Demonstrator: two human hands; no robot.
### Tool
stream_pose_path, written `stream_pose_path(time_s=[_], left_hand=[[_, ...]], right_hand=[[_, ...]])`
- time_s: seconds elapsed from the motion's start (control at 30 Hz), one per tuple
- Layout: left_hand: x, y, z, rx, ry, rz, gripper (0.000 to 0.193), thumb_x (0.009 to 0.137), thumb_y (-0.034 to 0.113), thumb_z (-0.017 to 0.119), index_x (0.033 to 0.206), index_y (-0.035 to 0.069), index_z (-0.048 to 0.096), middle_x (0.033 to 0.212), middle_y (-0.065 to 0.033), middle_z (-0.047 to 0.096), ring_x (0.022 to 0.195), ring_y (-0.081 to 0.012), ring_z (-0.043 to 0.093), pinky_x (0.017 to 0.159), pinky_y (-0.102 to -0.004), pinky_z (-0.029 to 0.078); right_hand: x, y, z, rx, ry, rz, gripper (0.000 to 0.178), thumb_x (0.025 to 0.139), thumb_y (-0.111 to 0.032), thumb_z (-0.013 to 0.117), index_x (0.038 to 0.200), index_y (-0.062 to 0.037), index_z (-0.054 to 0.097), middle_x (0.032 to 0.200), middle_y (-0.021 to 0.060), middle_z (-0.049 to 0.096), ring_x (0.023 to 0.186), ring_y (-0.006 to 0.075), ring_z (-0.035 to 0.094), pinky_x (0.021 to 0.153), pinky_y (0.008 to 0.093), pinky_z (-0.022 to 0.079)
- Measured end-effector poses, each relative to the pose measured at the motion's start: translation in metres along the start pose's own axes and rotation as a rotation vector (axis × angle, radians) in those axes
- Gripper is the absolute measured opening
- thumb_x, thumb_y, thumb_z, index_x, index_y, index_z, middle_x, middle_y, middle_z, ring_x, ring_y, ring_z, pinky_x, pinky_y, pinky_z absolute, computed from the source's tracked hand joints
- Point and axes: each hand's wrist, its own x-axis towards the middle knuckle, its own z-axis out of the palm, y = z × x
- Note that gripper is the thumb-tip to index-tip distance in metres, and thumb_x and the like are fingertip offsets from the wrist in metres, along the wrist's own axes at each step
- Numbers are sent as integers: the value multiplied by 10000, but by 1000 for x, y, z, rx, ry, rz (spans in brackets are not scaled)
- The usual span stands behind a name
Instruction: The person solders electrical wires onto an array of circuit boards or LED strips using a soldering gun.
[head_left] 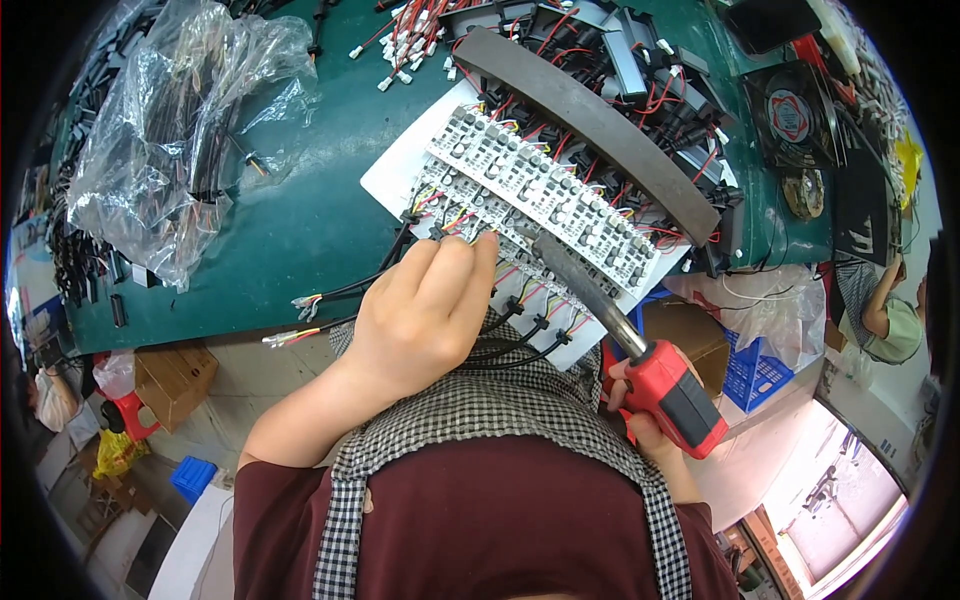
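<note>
1. The left hand [418, 310] is bending over the near row of white circuit boards [545, 195]. Its fingers are curling close to each other; the tips are partly hiding, so I cannot tell if they are pinching a wire.
2. The right hand [652, 436] is gripping a red-and-black soldering gun [690, 395], with the fingers wrapping around its handle. Its metal barrel is pointing far and left to the boards, near the left fingertips; I cannot tell if the tip is touching.
3. The boards are lying in slanting rows at the near edge of the green table [330, 150], and black cables [352, 288] are hanging from the near side.
4. Farther, a dark curved bar [598, 118] is lying along the far row.
5. On the left, a clear plastic bag [150, 150] is resting.
</note>
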Motion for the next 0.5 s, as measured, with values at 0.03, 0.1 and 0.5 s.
stream_pose_path(time_s=[0.03,0.1,0.5], left_hand=[[-1,0,0,-30,3,-17,296,682,5,635,968,-67,661,801,-52,471,644,-140,495,505,-230,441],[-1,0,0,-41,9,-14,301,680,6,638,971,-66,662,795,-51,463,643,-140,494,503,-231,440],[-2,7,0,-82,-48,-62,437,605,-6,619,1034,-82,655,874,-127,517,680,-234,546,564,-311,470]], right_hand=[[0,-1,0,0,-2,6,685,728,-337,800,1201,85,541,871,113,705,765,230,707,710,297,541],[0,2,-2,-43,-13,-10,694,722,-333,803,1208,85,537,874,113,705,764,228,705,711,297,539],[20,-3,-3,-241,-139,-176,696,666,-242,833,1211,82,545,970,156,687,811,248,693,733,309,530]])
